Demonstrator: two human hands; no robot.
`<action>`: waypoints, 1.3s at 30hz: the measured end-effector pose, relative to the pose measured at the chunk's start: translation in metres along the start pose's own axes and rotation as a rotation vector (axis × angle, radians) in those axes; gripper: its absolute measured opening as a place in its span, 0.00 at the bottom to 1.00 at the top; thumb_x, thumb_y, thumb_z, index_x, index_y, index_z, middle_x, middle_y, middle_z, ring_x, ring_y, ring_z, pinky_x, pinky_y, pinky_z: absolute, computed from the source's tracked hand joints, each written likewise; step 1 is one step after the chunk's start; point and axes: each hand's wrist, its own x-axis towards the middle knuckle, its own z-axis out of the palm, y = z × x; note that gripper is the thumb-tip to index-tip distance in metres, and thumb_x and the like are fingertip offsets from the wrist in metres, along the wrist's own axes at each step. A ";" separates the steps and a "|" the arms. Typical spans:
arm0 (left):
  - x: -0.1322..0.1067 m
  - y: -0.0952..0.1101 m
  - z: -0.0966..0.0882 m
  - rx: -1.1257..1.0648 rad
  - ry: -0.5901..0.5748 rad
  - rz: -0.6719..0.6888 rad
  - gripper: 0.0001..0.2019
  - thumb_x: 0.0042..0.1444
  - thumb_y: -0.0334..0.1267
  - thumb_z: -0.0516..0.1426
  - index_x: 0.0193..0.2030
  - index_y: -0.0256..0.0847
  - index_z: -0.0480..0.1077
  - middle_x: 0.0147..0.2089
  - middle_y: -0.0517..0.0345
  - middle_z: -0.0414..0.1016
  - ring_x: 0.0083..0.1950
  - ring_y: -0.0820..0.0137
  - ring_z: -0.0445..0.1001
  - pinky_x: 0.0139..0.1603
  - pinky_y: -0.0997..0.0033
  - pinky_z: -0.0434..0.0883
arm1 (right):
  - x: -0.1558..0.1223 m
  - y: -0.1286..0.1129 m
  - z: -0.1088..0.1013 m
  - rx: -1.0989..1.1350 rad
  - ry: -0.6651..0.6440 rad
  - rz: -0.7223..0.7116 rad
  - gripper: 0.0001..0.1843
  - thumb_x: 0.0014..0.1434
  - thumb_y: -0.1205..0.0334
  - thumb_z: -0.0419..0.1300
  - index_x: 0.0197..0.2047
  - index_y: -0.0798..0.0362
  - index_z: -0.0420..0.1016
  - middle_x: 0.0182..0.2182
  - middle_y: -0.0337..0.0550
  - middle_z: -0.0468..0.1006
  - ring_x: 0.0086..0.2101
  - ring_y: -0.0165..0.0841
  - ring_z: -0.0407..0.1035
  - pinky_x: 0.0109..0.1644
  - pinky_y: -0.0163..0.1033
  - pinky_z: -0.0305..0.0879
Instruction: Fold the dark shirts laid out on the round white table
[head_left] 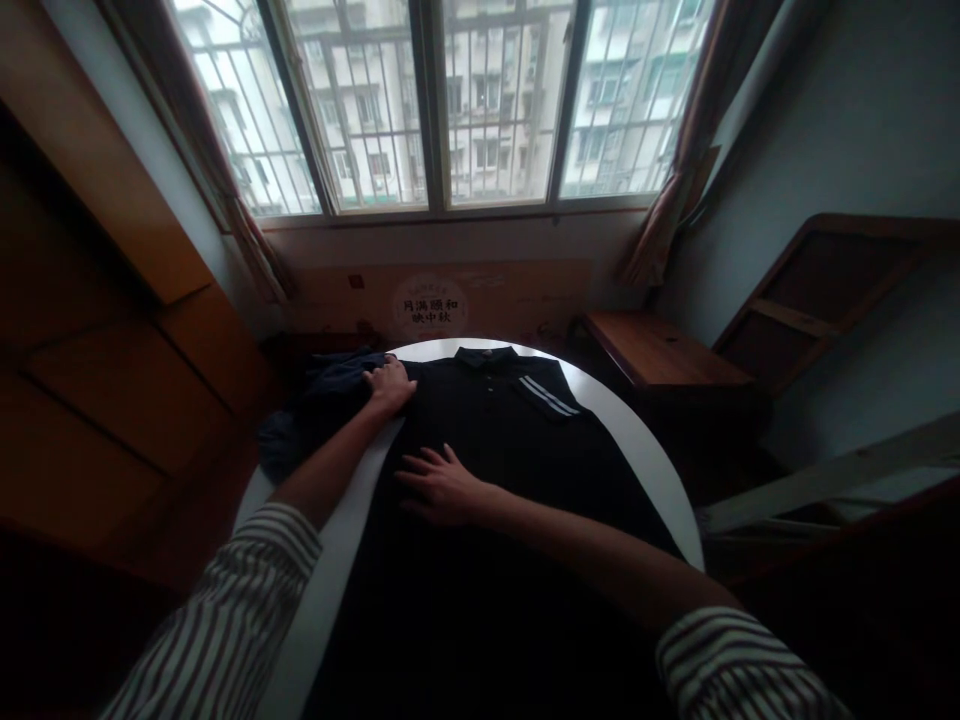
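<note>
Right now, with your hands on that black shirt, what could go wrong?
The crumpled dark navy cloth lies at the edge of the round white table, so it might slide off. Your left hand is close enough to bump it. Your right hand, resting on the black polo shirt, might drag the fabric and make wrinkles.

Black polo shirt [510, 480] laid flat on round white table [645, 470], collar toward barred window [442, 100]. Left hand [390, 386] resting on shirt's edge beside bunched dark fabric [315, 410]; right hand [439, 486] flat on shirt front, fingers [420, 465] spread. Striped sleeves [232, 610] on both arms.
</note>
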 end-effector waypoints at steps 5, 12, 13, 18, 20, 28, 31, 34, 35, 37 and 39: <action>0.009 0.020 0.011 0.000 0.007 0.190 0.15 0.66 0.29 0.50 0.58 0.24 0.60 0.55 0.33 0.72 0.55 0.57 0.72 0.58 0.57 0.62 | -0.004 -0.024 0.018 0.071 0.018 -0.028 0.31 0.69 0.43 0.45 0.70 0.46 0.58 0.71 0.50 0.54 0.68 0.58 0.42 0.65 0.75 0.41; 0.001 0.065 0.047 -0.075 -0.173 0.512 0.20 0.63 0.38 0.58 0.61 0.43 0.64 0.56 0.50 0.74 0.56 0.62 0.73 0.55 0.68 0.67 | -0.006 -0.022 0.017 0.081 0.048 -0.033 0.30 0.70 0.45 0.46 0.70 0.47 0.58 0.70 0.50 0.54 0.68 0.59 0.43 0.65 0.75 0.41; 0.000 0.069 0.054 -0.085 -0.193 0.501 0.18 0.64 0.40 0.57 0.60 0.42 0.65 0.55 0.50 0.75 0.55 0.62 0.74 0.53 0.69 0.68 | -0.006 -0.022 0.018 0.082 0.053 -0.038 0.30 0.70 0.45 0.46 0.70 0.47 0.58 0.70 0.50 0.55 0.68 0.59 0.44 0.65 0.75 0.41; 0.025 0.059 0.061 -0.083 -0.141 0.248 0.15 0.69 0.33 0.46 0.56 0.30 0.68 0.58 0.38 0.72 0.59 0.60 0.70 0.57 0.66 0.65 | -0.005 -0.023 0.022 0.071 0.062 -0.042 0.31 0.69 0.45 0.46 0.70 0.46 0.57 0.70 0.50 0.55 0.68 0.61 0.44 0.65 0.75 0.42; 0.041 0.048 0.056 -0.066 -0.124 0.132 0.16 0.69 0.32 0.47 0.56 0.21 0.67 0.58 0.31 0.71 0.60 0.55 0.69 0.58 0.61 0.65 | -0.004 -0.023 0.023 0.067 0.059 -0.040 0.31 0.69 0.45 0.46 0.70 0.46 0.56 0.70 0.50 0.54 0.68 0.61 0.43 0.65 0.75 0.42; 0.069 0.037 0.063 -0.069 -0.181 -0.078 0.15 0.68 0.40 0.55 0.50 0.27 0.71 0.50 0.43 0.76 0.47 0.66 0.76 0.48 0.65 0.72 | -0.004 -0.027 0.021 0.081 0.063 -0.047 0.28 0.70 0.46 0.46 0.69 0.46 0.57 0.71 0.50 0.52 0.68 0.59 0.42 0.64 0.76 0.42; 0.074 0.039 0.064 -0.079 -0.167 -0.104 0.15 0.66 0.33 0.53 0.51 0.18 0.70 0.49 0.32 0.76 0.48 0.60 0.77 0.44 0.65 0.72 | -0.005 -0.027 0.022 0.087 0.083 -0.047 0.28 0.70 0.46 0.45 0.69 0.46 0.58 0.70 0.49 0.55 0.68 0.59 0.42 0.65 0.75 0.42; 0.078 0.036 0.060 -0.081 -0.154 -0.111 0.14 0.65 0.25 0.49 0.49 0.10 0.68 0.46 0.24 0.75 0.50 0.56 0.76 0.45 0.64 0.70 | -0.005 -0.026 0.024 0.094 0.088 -0.048 0.29 0.70 0.45 0.45 0.69 0.46 0.57 0.69 0.49 0.56 0.68 0.60 0.42 0.65 0.75 0.41; 0.079 0.037 0.059 -0.083 -0.147 -0.099 0.14 0.65 0.24 0.48 0.49 0.10 0.68 0.46 0.23 0.75 0.50 0.56 0.76 0.46 0.64 0.69 | -0.005 -0.026 0.024 0.095 0.088 -0.049 0.29 0.70 0.45 0.45 0.69 0.46 0.57 0.69 0.49 0.56 0.68 0.60 0.42 0.65 0.75 0.41; 0.076 0.041 0.059 -0.093 -0.117 -0.048 0.14 0.65 0.23 0.47 0.49 0.10 0.67 0.49 0.22 0.73 0.54 0.55 0.73 0.50 0.61 0.68 | -0.005 -0.025 0.025 0.093 0.085 -0.050 0.29 0.70 0.45 0.45 0.69 0.46 0.57 0.69 0.49 0.56 0.68 0.61 0.42 0.65 0.75 0.41; 0.069 0.051 0.066 -0.108 -0.076 0.055 0.16 0.66 0.25 0.47 0.55 0.13 0.65 0.57 0.21 0.67 0.60 0.53 0.68 0.56 0.57 0.65 | -0.005 -0.025 0.025 0.085 0.083 -0.051 0.29 0.70 0.46 0.46 0.69 0.47 0.58 0.70 0.49 0.54 0.68 0.61 0.42 0.65 0.75 0.42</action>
